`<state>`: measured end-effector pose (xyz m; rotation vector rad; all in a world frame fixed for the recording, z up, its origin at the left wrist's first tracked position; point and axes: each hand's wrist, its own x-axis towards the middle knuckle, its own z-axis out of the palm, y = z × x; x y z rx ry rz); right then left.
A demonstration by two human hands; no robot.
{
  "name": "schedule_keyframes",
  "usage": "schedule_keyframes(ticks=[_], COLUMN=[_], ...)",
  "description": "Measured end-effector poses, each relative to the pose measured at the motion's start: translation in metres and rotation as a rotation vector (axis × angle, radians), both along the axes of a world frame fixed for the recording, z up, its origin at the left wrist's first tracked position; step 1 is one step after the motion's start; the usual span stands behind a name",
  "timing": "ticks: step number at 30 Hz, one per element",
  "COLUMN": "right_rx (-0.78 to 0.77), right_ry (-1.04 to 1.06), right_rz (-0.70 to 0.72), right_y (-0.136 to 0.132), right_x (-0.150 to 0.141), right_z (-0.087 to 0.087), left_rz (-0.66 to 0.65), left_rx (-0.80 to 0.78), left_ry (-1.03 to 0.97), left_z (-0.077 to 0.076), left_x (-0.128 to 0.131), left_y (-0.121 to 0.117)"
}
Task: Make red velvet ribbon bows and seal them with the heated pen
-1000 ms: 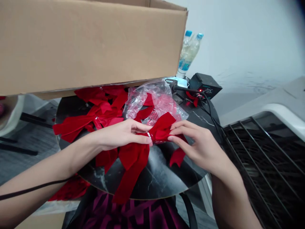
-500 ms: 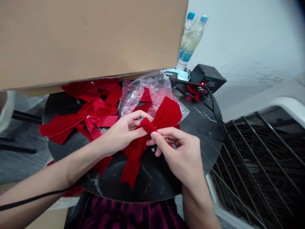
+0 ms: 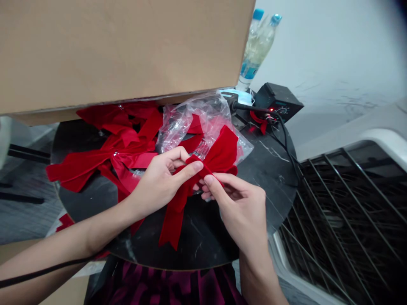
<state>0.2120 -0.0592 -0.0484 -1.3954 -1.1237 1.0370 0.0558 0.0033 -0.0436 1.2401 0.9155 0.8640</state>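
Note:
Between my hands is a red velvet bow [image 3: 222, 150], its loop standing up to the right and a notched tail hanging toward the table's front edge. My left hand [image 3: 173, 171] pinches the bow's centre band, thumb on top. Just right of it, my right hand [image 3: 237, 203] grips the lower part of the same band between thumb and fingers. Its other fingers curl underneath, partly hidden. More red bows [image 3: 104, 154] lie piled to the left, and a clear plastic bag [image 3: 210, 112] with red bows in or under it sits behind my hands.
The round black table [image 3: 203, 241] stands under the work, with a large cardboard box [image 3: 127, 46] at its back. At back right are plastic bottles [image 3: 259, 51] and a black control unit [image 3: 278, 103] with a lit red light and cables. A barred heater or fan [image 3: 343, 212] stands at right.
My left thumb has come over onto the bow's band, where it was underneath before. The bow's loop has turned slightly, and the view has shifted a little.

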Motion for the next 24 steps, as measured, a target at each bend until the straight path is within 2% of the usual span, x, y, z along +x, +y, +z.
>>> schedule_keyframes(ticks=[8, 16, 24], right_rx=[0.028, 0.062, 0.136], right_ry=[0.120, 0.124, 0.192], right_rz=[-0.061, -0.179, -0.254], right_y=[0.001, 0.002, 0.002], right_x=[-0.006, -0.011, -0.017], right_z=[-0.005, -0.010, -0.016], left_rz=[0.007, 0.214, 0.270], left_rx=[0.029, 0.164, 0.175], left_ry=[-0.016, 0.067, 0.082], left_z=[-0.002, -0.001, 0.000], left_x=[-0.001, 0.004, 0.004], left_y=[-0.002, -0.005, -0.008])
